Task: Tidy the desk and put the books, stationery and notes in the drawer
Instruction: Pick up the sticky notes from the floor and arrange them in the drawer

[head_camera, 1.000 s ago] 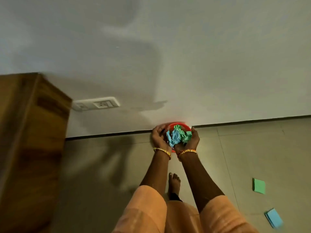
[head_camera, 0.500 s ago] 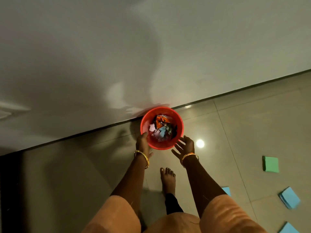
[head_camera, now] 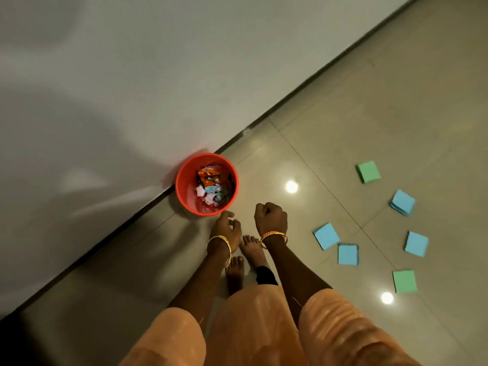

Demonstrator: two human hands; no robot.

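Observation:
A red bin (head_camera: 184,188) stands on the tiled floor against the wall, with crumpled blue, pink and orange paper scraps (head_camera: 212,186) inside. My left hand (head_camera: 227,225) hangs just below the bin's rim with loosely curled fingers and holds nothing. My right hand (head_camera: 270,217) is a fist beside it, right of the bin, with nothing visible in it. Several square sticky notes lie on the floor to the right: a blue one (head_camera: 326,235), another blue one (head_camera: 348,254), a green one (head_camera: 367,171).
More notes lie further right: blue (head_camera: 402,202), blue (head_camera: 416,243), green (head_camera: 404,281). The grey wall (head_camera: 132,88) runs diagonally behind the bin. My bare feet (head_camera: 250,249) stand below my hands. Two lamp reflections shine on the tiles.
A second ago both hands pressed crumpled paper into the bin. They let go and pulled back toward me; the view swung right, showing more notes on the floor.

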